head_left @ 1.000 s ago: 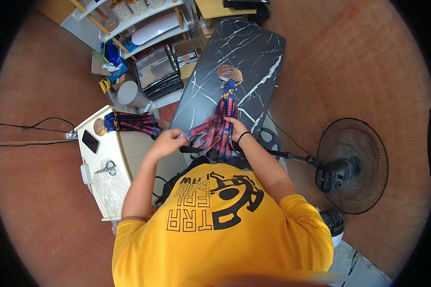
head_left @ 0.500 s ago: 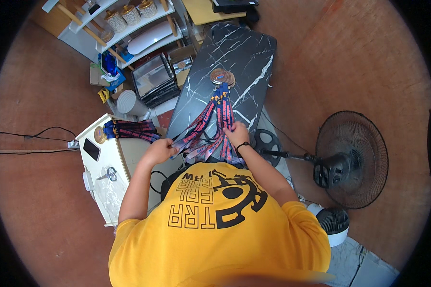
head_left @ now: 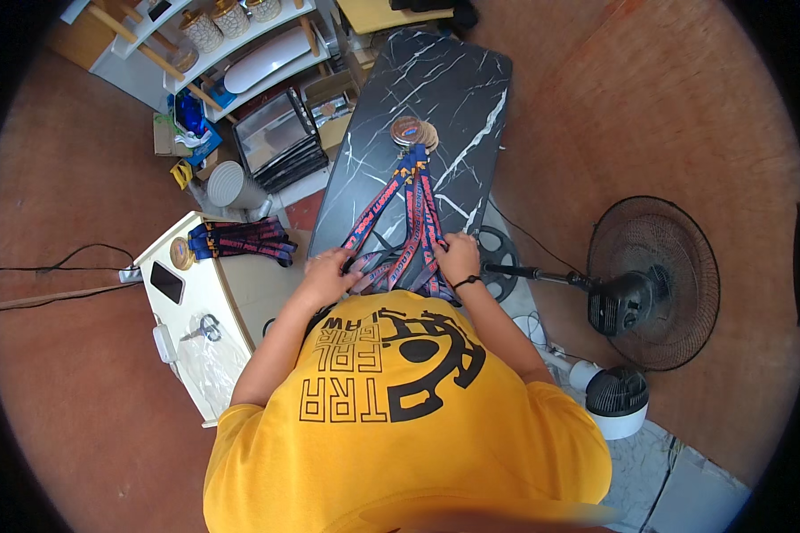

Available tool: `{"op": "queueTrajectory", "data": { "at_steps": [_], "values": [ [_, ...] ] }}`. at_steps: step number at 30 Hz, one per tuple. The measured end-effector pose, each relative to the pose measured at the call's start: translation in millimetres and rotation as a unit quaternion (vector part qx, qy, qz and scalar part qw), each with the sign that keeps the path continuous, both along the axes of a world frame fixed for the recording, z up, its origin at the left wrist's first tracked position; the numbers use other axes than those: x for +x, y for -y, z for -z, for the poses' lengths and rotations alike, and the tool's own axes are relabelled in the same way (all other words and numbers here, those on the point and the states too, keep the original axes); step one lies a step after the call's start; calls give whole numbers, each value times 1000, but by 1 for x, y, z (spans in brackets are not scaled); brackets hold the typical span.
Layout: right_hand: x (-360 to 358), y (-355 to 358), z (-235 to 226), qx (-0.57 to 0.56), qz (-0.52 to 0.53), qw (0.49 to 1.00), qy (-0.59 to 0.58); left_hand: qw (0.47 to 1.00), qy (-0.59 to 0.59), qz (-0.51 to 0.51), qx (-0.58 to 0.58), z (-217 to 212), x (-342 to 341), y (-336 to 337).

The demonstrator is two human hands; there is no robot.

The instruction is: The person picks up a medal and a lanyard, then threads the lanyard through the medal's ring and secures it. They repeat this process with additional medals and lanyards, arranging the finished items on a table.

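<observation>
Medals (head_left: 407, 131) lie in a small overlapping pile on the dark table (head_left: 436, 80), at 12 o'clock from the wearer's chest. Ribbons (head_left: 371, 213) fan back from them, one branch to abt 7 o'clock, the rest nearer 6, loose ends bunched by the yellow shirt (head_left: 409, 417). L hand (head_left: 331, 274), at 7 from the pile, looks closed on the 7 o'clock branch. R hand (head_left: 459, 258), at 5, is against the other strands; fingertips partly hidden, so can't tell from here if it's gripping or just resting.

Handling, I'd guess: ribbons light, limp, prob. a bit slick, so they'd slide over each other & tangle easily. Medals look like metal: stiff, heavier for their size, likely to drag or clink and maybe scuff if pulled across the tabletop. Best hold, imo: pinch flat near the medal end, where strands gather, w/ a palm under the discs if lifting. Holding the loose ends only would let the discs swing.

At abt 9–10 o'clock, a second bunch (head_left: 244, 242) lies on the cream cabinet (head_left: 163, 322), its disc (head_left: 181, 253) to the left, phone (head_left: 166, 282) just below, scissors (head_left: 206, 327) lower still. Fan (head_left: 653, 284) stands at 3.
</observation>
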State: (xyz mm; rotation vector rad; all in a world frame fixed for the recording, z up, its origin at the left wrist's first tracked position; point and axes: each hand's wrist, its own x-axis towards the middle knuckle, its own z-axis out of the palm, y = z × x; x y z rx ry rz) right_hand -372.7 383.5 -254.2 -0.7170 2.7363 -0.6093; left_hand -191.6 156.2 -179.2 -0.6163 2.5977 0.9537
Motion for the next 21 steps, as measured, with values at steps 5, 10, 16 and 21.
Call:
{"op": "queueTrajectory", "data": {
  "at_steps": [5, 10, 16, 21],
  "values": [
    [-2, 4, -62, -439, 193, 604, 637, 942, -98, 12, 319, -9, -32, -46],
    [-23, 27, -142, -558, 106, 545, 616, 895, -67, 20, 440, -36, -63, -57],
    [-77, 60, -209, -564, -46, 579, 587, 881, -33, 48, 469, -129, -91, -5],
    [-101, 61, -184, -474, -50, 707, 522, 887, -311, 66, 335, -222, -153, 51]
  ]
}}
